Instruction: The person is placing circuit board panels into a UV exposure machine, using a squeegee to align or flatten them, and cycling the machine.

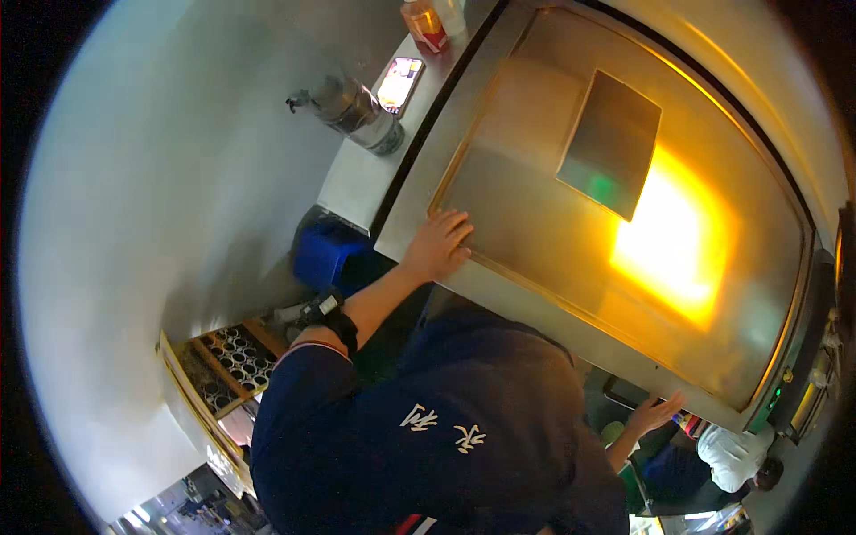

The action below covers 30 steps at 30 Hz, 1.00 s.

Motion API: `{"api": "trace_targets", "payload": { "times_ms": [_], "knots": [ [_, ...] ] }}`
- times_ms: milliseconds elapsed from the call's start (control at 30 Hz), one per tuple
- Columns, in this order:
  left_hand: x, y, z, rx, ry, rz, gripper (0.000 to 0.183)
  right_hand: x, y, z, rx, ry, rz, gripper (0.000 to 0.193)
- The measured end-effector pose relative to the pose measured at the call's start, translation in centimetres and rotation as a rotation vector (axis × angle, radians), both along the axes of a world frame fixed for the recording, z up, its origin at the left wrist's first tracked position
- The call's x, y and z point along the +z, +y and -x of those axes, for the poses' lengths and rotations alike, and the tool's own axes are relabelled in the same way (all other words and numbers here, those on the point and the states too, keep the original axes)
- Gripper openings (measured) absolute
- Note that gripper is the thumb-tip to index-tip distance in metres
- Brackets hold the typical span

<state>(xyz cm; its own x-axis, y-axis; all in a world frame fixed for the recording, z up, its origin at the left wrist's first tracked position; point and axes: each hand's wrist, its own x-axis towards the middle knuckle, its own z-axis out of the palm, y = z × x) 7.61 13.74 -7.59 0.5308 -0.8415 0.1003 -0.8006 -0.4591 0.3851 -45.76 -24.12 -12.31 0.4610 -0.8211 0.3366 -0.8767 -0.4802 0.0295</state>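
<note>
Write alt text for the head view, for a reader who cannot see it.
A person's left hand rests flat on the near corner of a large steel griddle with a bright orange glare; the right hand touches its lower edge. A flat metal plate lies on the griddle, and a metal canister and phone sit on the side counter.

Phone point(399, 83), screen lit, flat on ledge left of steel griddle point(571, 232). Orange-red labelled bottle point(424, 24) just beyond the phone, same ledge.

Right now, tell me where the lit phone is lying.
In the head view, the lit phone lies flat on the white counter at upper left, between the shiny metal canister and the orange-filled bottle, just left of the big steel griddle.
</note>
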Motion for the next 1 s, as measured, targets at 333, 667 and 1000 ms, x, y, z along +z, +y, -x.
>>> {"api": "trace_targets", "payload": {
  "times_ms": [333,667,1000],
  "knots": [
    [-0.9,1.0,-1.6,-0.002,0.153,0.019,0.049,-0.3,8.0,-3.0,-0.079,-0.09,-0.336,0.063],
    [-1.0,-1.9,-4.0,0.073,0.202,0.271,0.039,1.7,3.8,-8.3,-0.086,0.118,-0.091,0.05],
    [0.5,-6.9,5.7,0.34,0.231,0.378,0.032,0.4,-9.8,-18.8,0.393,-0.073,-0.081,0.037]
  ]
}}
